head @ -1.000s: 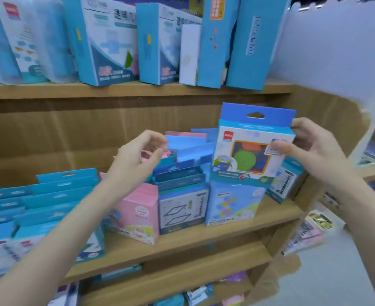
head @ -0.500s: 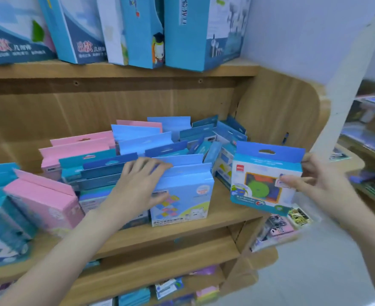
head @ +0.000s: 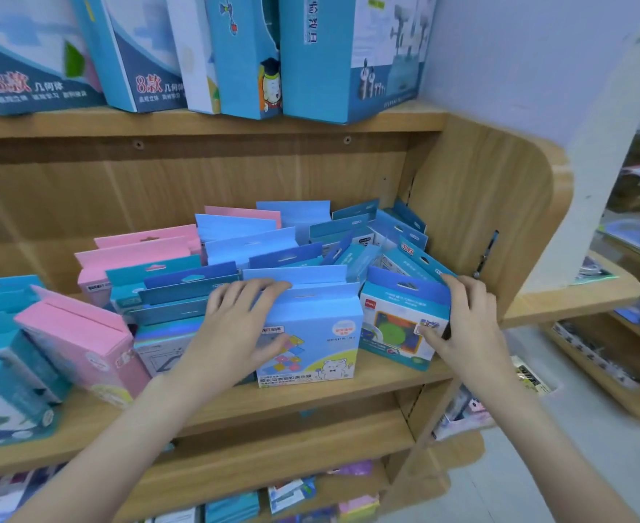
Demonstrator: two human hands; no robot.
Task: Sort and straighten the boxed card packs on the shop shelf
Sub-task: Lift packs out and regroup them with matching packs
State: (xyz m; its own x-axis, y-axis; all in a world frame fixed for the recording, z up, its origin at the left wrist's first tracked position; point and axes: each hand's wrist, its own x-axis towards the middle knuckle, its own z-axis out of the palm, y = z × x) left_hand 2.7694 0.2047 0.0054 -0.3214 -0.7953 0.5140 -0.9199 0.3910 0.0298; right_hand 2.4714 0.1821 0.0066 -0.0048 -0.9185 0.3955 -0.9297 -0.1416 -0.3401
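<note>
A person's two hands work a wooden shop shelf (head: pixel 386 375) crowded with boxed card packs. The right hand (head: pixel 465 326) clamps a blue pack with a green disc on its front (head: pixel 397 326), thumb on the printed face and fingers curled over its top right corner. Half a second earlier that pack hung in the air off the shelf's right end; it now sits on the shelf board, tilted, just right of the front pack (head: pixel 310 334) and touching it, with the shelf's curved side panel (head: pixel 499 220) close behind the hand.

The left hand (head: pixel 235 330) lies flat with fingers spread and straight across the top edge and left face of the front pack, a light-blue box with coloured squares and a bear. It has stayed pressed there since the earlier frame, holding nothing in a grip. That pack stands upright at the shelf's front edge.

Behind the front pack, rows of blue packs (head: pixel 235 243) stand on end, and further right a cluster of darker blue packs (head: pixel 393 235) leans at mixed angles against the side panel. Left of the front pack stand pink packs (head: pixel 141 251); one pink pack (head: pixel 80 341) has toppled forward near the shelf's front edge. Teal packs (head: pixel 1 334) fill the far left.

On the board above the shelf stand tall blue boxes (head: pixel 310 58). The camera has moved in closer since the earlier frame.
</note>
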